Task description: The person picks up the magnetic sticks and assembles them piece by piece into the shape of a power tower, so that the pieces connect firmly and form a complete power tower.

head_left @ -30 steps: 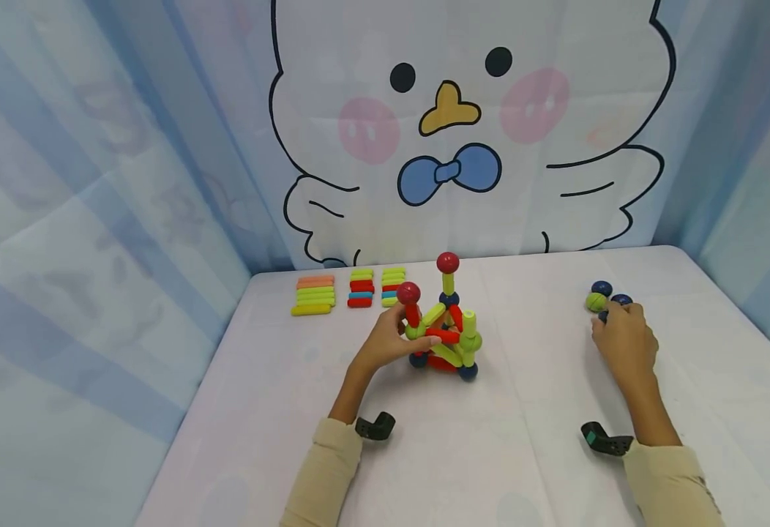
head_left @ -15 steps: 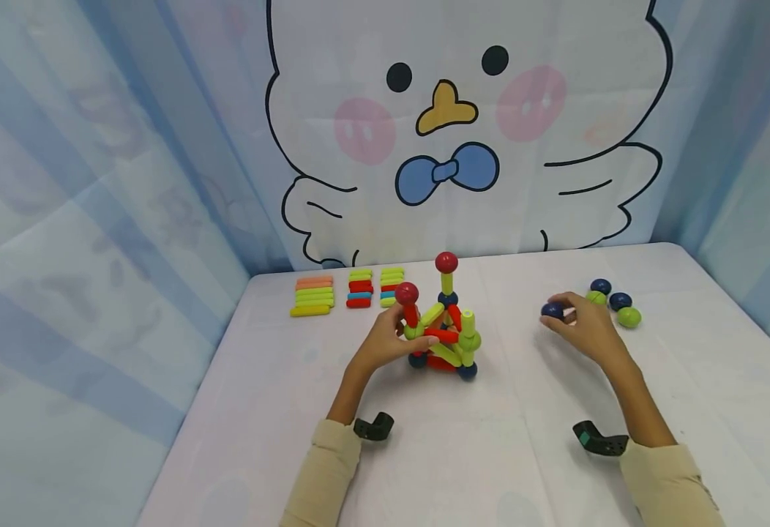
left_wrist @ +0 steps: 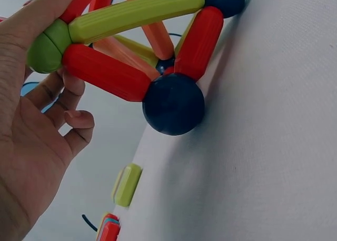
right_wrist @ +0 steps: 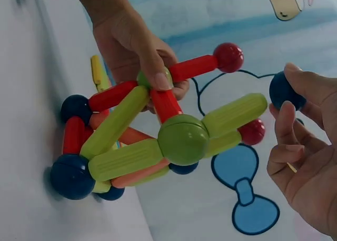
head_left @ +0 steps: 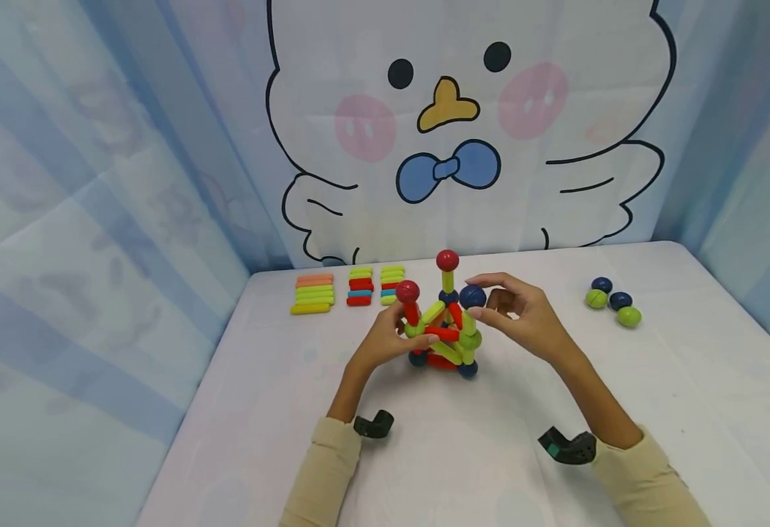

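Head view: A person's left hand (head_left: 385,339) steadies a toy frame (head_left: 442,334) of rods and balls standing near the middle of a white-covered table (head_left: 438,461), while the right hand (head_left: 523,315) pinches a dark blue ball (head_left: 473,297) over its near right corner. The left thumb and fingers close around a green corner ball (left_wrist: 48,46); in the left wrist view the little finger curls free of the frame. The right hand is partly closed, its thumb and fingertips set on opposite sides of the blue ball, the remaining fingers loosely bent. As seen from the right wrist, the blue ball sits right at the end of a green rod (right_wrist: 235,115) rising from another green ball (right_wrist: 183,140); whether rod and blue ball touch is hard to tell. Two red balls (head_left: 408,291) top the frame's other posts, and dark blue balls form its feet on the table. Well to the right lie four loose balls (head_left: 620,301), two dark blue and two green. Coloured sticks (head_left: 315,294) lie in three groups at far left.
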Motion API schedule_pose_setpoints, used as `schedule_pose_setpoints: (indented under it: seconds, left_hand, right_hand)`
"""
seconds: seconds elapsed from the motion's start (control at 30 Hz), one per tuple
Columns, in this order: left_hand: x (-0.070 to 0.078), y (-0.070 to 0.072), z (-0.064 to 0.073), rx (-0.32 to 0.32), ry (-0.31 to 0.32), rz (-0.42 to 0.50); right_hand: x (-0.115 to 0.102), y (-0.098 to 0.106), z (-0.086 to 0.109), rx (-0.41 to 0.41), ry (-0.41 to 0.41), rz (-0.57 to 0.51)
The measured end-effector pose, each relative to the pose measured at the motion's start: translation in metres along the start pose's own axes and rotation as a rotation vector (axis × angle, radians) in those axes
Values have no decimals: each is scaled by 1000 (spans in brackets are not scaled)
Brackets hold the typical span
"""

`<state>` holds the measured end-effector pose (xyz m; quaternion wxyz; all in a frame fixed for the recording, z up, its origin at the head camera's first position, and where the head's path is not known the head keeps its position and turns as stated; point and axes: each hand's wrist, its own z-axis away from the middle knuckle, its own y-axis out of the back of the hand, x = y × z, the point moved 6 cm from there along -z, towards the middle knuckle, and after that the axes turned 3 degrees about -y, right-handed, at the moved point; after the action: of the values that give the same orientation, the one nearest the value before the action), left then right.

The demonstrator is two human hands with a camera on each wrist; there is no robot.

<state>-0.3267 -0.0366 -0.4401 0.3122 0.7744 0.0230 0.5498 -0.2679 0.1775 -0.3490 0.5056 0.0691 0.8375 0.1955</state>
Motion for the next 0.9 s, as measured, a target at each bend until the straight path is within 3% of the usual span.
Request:
schedule_pose_setpoints:
  seconds: [0.3, 0.4, 0.53, 0.6, 0.7, 0.8, 0.9]
  left_hand:
    - [-3, 0, -1, -16, -2, 9]
    - [-4, 3, 0, -56, -3, 30]
    - [-12, 15, 3, -141, 38, 71]
    - [-20, 26, 6, -142, 79, 68]
    - [-38, 49, 12, -21, 139, -11]
    - [-56, 77, 21, 210, 235, -172]
    - [-70, 100, 33, 406, 388, -385]
  right_hand:
    - [9, -8, 3, -19, -35, 32]
    - [14, -9, 4, -50, -36, 42]
    - [27, -13, 7, -102, -64, 141]
    - [35, -17, 10, -135, -91, 221]
    - [45, -25, 14, -176, -126, 339]
    - [49, -29, 16, -186, -149, 416]
    - [48, -29, 18, -167, -158, 454]
